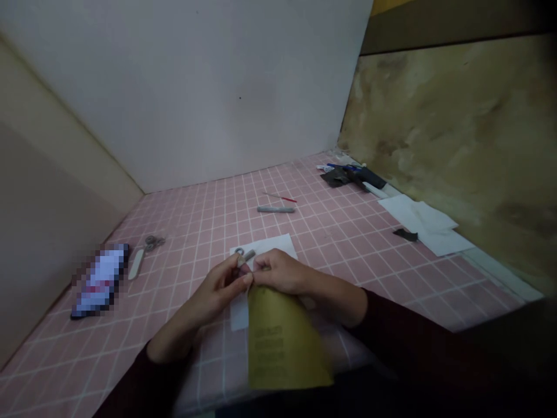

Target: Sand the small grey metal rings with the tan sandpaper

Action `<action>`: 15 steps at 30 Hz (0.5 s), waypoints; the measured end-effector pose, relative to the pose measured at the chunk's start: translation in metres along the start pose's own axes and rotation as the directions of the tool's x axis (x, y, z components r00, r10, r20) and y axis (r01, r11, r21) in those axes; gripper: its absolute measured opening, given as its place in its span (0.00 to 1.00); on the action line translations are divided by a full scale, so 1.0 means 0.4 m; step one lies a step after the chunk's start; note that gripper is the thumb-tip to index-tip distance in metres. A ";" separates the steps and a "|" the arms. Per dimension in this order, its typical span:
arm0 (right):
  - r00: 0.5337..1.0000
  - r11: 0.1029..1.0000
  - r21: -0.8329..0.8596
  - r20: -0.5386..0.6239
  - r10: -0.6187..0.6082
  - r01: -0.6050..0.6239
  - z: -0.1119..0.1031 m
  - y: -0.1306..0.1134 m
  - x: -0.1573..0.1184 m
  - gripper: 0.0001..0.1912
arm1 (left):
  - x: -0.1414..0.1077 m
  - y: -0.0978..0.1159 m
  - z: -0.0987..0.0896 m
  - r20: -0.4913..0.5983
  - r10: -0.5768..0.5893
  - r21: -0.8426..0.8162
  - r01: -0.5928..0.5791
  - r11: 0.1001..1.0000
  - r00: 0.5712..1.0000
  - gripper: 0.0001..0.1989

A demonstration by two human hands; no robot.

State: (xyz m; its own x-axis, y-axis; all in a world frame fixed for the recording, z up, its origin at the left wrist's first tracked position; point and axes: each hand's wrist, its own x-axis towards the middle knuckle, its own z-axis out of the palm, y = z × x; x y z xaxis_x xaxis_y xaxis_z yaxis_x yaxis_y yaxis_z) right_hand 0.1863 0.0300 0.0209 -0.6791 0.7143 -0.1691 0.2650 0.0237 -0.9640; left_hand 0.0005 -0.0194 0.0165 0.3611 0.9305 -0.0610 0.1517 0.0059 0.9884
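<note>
The right hand [282, 274] pinches the top of a thin yellow paper sheet with faint dark print [282, 339]. The sheet hangs down by the near edge of the pink table with white lines [195, 238]. The left hand [219, 287] has bent fingers beside its top corner; I can't tell what they grip.

Yellow sheet [282, 325], dark print; pink tabletop [195, 247], white grid; white paper [278, 242]; dark sleeves [404, 328]

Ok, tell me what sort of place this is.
Likely a makeshift craft corner indoors: a pink gridded tabletop against a pale wall, white papers lying at right, and a handheld yellow sheet.
</note>
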 end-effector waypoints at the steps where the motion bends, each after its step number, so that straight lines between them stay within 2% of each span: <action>1: 0.994 0.992 -0.105 -0.074 -0.084 0.076 0.003 -0.001 -0.001 0.13 | 0.003 -0.005 0.000 0.009 -0.034 -0.054 0.035 0.998 0.999 0.11; 2: 0.983 0.977 -0.178 -0.117 -0.143 0.121 0.004 -0.003 -0.002 0.12 | 0.006 -0.011 0.001 0.016 -0.062 -0.098 0.064 0.993 0.998 0.11; 3: 0.981 0.974 -0.190 -0.122 -0.149 0.124 0.004 -0.005 -0.004 0.12 | 0.006 -0.014 0.001 0.016 -0.074 -0.122 0.075 0.990 0.997 0.11; 4: 0.991 0.987 -0.134 -0.089 -0.098 0.085 0.002 -0.007 -0.005 0.12 | 0.005 -0.015 0.002 0.001 -0.062 -0.120 0.062 0.991 0.998 0.11; 5: 1.000 1.000 -0.026 -0.016 -0.010 0.010 -0.002 -0.010 -0.007 0.12 | 0.002 -0.014 0.003 -0.020 -0.031 -0.087 0.029 0.996 0.999 0.11; 7: 0.974 0.961 0.217 0.186 0.132 -0.171 -0.011 -0.014 -0.009 0.10 | -0.007 -0.006 0.004 -0.044 0.054 0.036 -0.053 0.998 0.998 0.10; 8: 0.950 0.924 0.302 0.272 0.155 -0.237 -0.014 -0.016 -0.010 0.08 | -0.010 -0.001 0.004 -0.043 0.090 0.087 -0.086 0.993 0.995 0.09; 9: 0.939 0.900 0.347 0.306 0.158 -0.265 -0.016 -0.018 -0.010 0.07 | -0.012 0.002 0.003 -0.037 0.106 0.108 -0.102 0.989 0.994 0.09; 10: 0.946 0.903 0.348 0.284 0.153 -0.250 -0.016 -0.018 -0.009 0.07 | -0.011 0.002 0.002 -0.031 0.103 0.096 -0.100 0.990 0.994 0.09; 11: 0.968 0.932 0.305 0.214 0.134 -0.197 -0.014 -0.018 -0.008 0.09 | -0.007 0.000 0.001 -0.025 0.079 0.053 -0.078 0.996 0.997 0.09; 13: 0.999 0.994 0.105 0.010 0.042 -0.042 -0.008 -0.018 -0.006 0.12 | 0.002 -0.010 -0.001 -0.008 -0.014 -0.084 0.014 0.996 1.000 0.11; 14: 0.998 1.000 0.004 -0.068 -0.017 0.017 -0.007 -0.018 -0.006 0.13 | 0.006 -0.014 -0.001 0.011 -0.064 -0.147 0.065 0.987 0.998 0.12; 15: 0.994 0.998 -0.049 -0.098 -0.048 0.044 -0.006 -0.018 -0.006 0.13 | 0.009 -0.017 0.000 0.026 -0.095 -0.189 0.098 0.977 0.995 0.13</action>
State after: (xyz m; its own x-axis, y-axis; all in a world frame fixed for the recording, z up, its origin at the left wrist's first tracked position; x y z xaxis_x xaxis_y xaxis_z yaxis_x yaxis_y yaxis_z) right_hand 0.1877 0.0297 0.0289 -0.6209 0.7773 -0.1016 0.2687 0.0893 -0.9591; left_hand 0.0005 -0.0162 0.0095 0.3690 0.9159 -0.1578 0.0094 0.1661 0.9861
